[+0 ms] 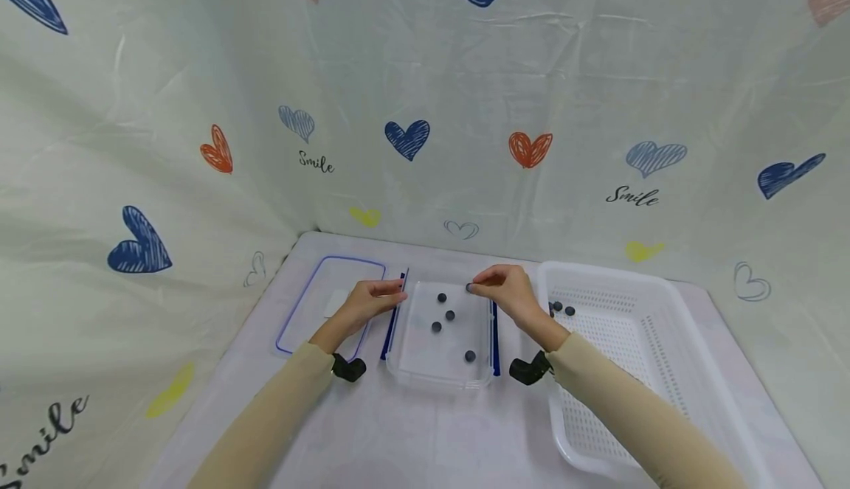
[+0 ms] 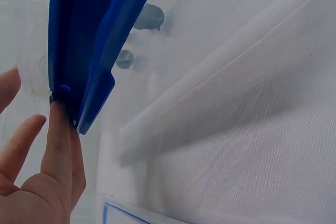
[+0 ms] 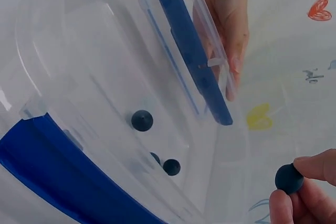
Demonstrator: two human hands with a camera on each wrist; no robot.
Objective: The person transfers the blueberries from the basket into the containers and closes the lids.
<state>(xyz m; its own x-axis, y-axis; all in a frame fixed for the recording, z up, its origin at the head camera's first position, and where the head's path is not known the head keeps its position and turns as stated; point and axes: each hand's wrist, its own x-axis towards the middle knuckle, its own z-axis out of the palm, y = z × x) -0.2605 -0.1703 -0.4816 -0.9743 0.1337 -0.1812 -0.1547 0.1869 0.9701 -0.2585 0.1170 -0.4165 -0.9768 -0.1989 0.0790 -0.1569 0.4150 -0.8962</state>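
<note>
My right hand (image 1: 510,296) pinches a small dark blue-grey ball (image 3: 289,180) between thumb and fingertips, at the far right corner of a clear plastic box (image 1: 438,383). Several like balls (image 1: 450,316) lie spread on the box floor. Blue latches hang open along both sides, the left latch (image 1: 392,327) and the right latch (image 1: 496,341). Beside the left wall is my left hand (image 1: 361,303). Its fairly straight fingers touch the end of the raised blue latch (image 2: 79,40) in the left wrist view, thumb apart.
A clear lid (image 1: 292,312) with a blue edge lies left of the box, partly under the left hand. To the right stands a white slotted basket (image 1: 564,437) with a few dark balls (image 1: 569,311) near its left wall. A heart-printed sheet (image 1: 465,68) hangs behind the table.
</note>
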